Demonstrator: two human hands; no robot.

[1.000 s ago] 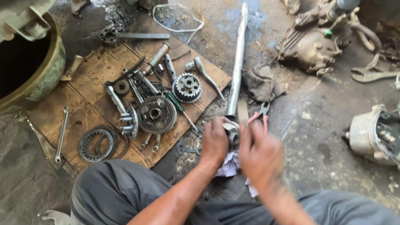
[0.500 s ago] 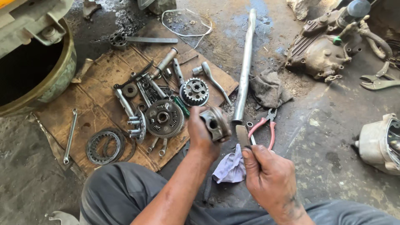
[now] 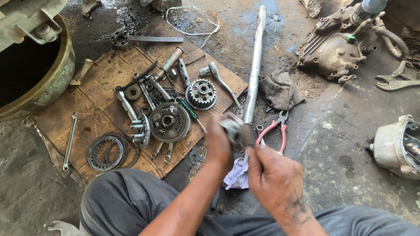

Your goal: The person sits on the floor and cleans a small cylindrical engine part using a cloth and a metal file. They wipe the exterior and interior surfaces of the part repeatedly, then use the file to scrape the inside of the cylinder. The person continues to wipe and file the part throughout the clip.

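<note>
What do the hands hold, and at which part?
The left hand grips a small round metal part by its side; the right hand touches it from below.

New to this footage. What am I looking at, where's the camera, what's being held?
No machine here: a person works with two bare hands, filmed by one camera worn on the head, looking down past their knees. The left hand grips a small grey metal part, blurred; the right hand meets it from below. On the dirty floor lies a cardboard sheet with gears such as a toothed sprocket, wrenches and ring plates. Beside it are a long metal pipe, red-handled pliers, a grey rag and an engine casing.
</note>
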